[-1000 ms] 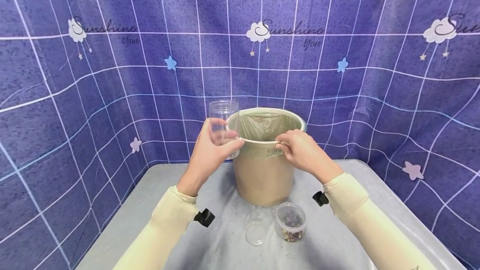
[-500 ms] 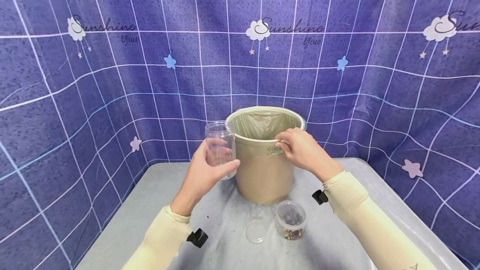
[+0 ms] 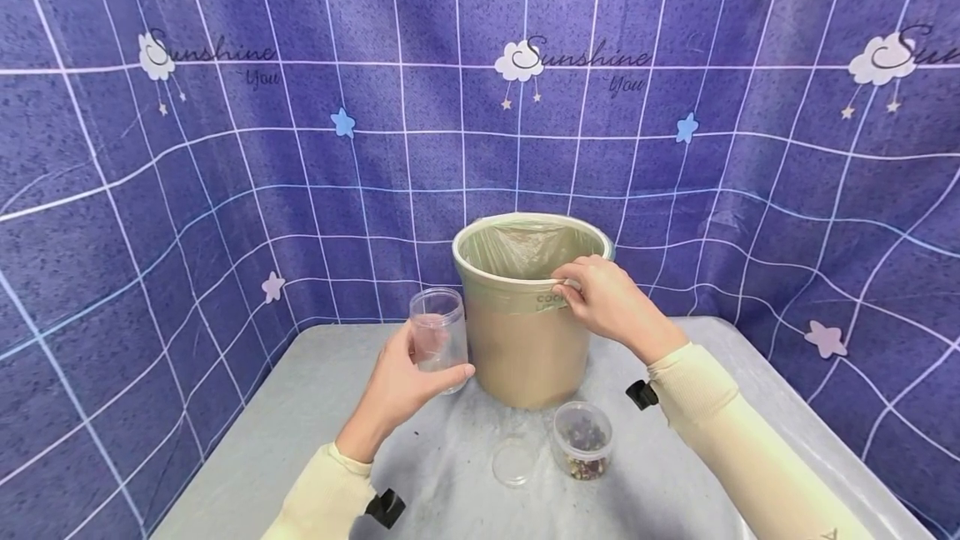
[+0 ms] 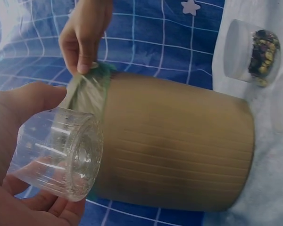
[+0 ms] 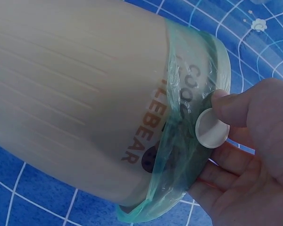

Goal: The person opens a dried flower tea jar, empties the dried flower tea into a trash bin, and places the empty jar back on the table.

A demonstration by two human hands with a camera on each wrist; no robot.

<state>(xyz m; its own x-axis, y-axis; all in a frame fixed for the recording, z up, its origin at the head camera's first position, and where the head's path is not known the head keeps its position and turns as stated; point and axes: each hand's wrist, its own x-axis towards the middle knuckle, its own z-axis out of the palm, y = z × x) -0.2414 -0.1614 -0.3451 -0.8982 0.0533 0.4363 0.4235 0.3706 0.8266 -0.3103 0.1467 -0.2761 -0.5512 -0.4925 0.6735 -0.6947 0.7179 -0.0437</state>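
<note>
My left hand (image 3: 401,382) grips a clear plastic jar (image 3: 438,340), holding it roughly upright just left of the bin. Nothing shows inside the jar, whose base (image 4: 85,155) faces the left wrist view. With thumb and fingers, my right hand (image 3: 607,302) holds the front right rim of a beige trash bin (image 3: 528,352). A thin green bag (image 3: 517,248) lines the bin and folds over its rim. Beside my right thumb, a white round tab (image 5: 212,129) stands at the rim in the right wrist view.
A small clear tub (image 3: 582,440) of dark and yellowish bits stands in front of the bin. Left of it lies a clear round lid (image 3: 513,462). Everything is on a grey-covered table (image 3: 315,415), with blue checked fabric (image 3: 390,107) behind.
My left hand has lowered the clear jar from beside the bin's rim, bringing it down and nearer to me. My right hand stays on the rim.
</note>
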